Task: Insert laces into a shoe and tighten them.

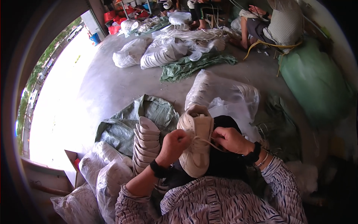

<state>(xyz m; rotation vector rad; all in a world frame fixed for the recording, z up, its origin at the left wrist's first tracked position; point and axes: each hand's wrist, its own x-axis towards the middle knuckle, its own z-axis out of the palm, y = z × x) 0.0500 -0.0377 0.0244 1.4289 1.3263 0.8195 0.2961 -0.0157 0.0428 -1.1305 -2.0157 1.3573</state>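
Observation:
A cream shoe [197, 160] rests on my lap, its toe toward me and its opening away from me. Across its front runs a pale shoelace [203, 140]. My left hand [174, 146] is closed in a pinch at the shoe's left edge, on the lace's left end as far as I can see. At the right edge my right hand [232, 139] pinches the same lace, with a loose length hanging below the fingers. Beside my left wrist stands a nested stack of white shoe uppers [146, 143].
Clear plastic bags [112, 183] of pale items lie at left, by a green woven sack [128, 117]. Ahead is another filled clear bag [223, 91]. Farther off are more bags [164, 54]. At right, a large green sack [313, 86] stands near a seated person [285, 24].

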